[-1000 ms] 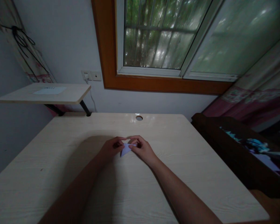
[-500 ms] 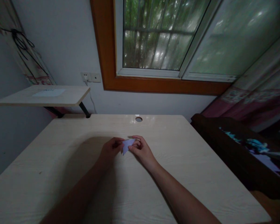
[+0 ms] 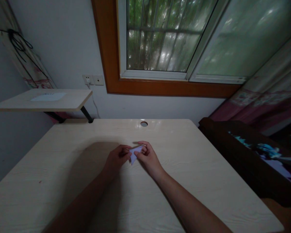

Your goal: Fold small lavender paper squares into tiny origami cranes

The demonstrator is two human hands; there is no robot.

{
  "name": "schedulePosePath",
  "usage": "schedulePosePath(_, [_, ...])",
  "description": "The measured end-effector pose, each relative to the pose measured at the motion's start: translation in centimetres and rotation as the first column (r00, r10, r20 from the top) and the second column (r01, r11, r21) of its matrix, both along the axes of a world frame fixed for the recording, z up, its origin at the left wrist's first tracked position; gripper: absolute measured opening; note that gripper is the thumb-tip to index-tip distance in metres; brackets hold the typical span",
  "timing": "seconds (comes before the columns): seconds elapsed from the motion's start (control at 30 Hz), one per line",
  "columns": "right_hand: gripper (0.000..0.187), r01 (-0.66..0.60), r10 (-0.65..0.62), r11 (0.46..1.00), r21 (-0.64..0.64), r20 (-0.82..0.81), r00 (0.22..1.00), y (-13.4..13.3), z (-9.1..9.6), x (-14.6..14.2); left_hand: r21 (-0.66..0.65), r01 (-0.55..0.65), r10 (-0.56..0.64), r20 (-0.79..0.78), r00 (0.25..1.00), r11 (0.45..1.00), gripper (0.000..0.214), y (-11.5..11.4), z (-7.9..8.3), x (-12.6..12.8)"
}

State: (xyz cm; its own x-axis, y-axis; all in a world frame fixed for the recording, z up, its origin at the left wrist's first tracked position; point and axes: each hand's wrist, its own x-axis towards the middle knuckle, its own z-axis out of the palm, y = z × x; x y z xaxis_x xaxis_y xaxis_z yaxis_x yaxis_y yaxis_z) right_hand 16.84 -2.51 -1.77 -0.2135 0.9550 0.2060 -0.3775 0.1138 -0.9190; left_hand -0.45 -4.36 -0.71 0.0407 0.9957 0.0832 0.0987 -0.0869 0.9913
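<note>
While left fingers (image 3: 126, 157) and right fingers (image 3: 140, 156) pinch paper triangle (image 3: 133, 158), lower corner sits farther right than before.

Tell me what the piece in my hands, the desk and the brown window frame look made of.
Piece: probably paper, pale lilac and matte, going by its thin, crisp edges.
Desk: likely wood-look laminate, with pale grain and a shine near the hole.
Frame: seemingly varnished wood, reddish-brown with a slight sheen, though veneer is possible.
</note>
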Motion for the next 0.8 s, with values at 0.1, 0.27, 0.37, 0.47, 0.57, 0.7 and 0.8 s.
schedulePosePath(0.1, [0.046,0.003,-0.003,1.0,-0.028,-0.006,1.0,0.0,0.0,0.0,0.0,0.012,-0.012,0.02,1.0,1.0,0.03,0.1,-0.3,0.0])
schedulePosePath(0.27, [0.047,0.013,-0.013,0.999,-0.043,0.002,1.0,0.2,-0.3,0.0,-0.023,0.04,-0.039,0.035,0.999,0.999,0.028,0.2,-0.5,-0.2])
schedulePosePath(0.37, [0.048,0.014,-0.014,0.999,-0.051,0.007,1.0,0.3,-0.5,0.0,-0.043,0.054,-0.051,0.063,0.997,0.998,0.027,0.2,-0.2,-0.2])
schedulePosePath(0.47, [0.051,-0.009,0.007,0.997,-0.074,-0.024,1.0,0.3,-0.4,0.1,-0.06,0.066,-0.059,0.112,0.992,0.996,0.026,0.2,0.2,-0.1])
schedulePosePath(0.57, [0.054,-0.052,0.044,0.993,-0.107,-0.08,0.996,0.2,-0.1,0.2,-0.068,0.079,-0.067,0.16,0.985,0.995,0.025,0.2,0.5,-0.1])
schedulePosePath(0.7, [0.058,-0.106,0.087,0.984,-0.143,-0.133,0.987,0.0,0.4,0.4,-0.056,0.107,-0.094,0.19,0.977,0.993,0.025,0.1,0.4,-0.2])
schedulePosePath(0.8, [0.062,-0.123,0.101,0.981,-0.152,-0.146,0.984,-0.1,0.5,0.4,-0.045,0.126,-0.115,0.187,0.976,0.991,0.026,0.1,0.3,-0.3])
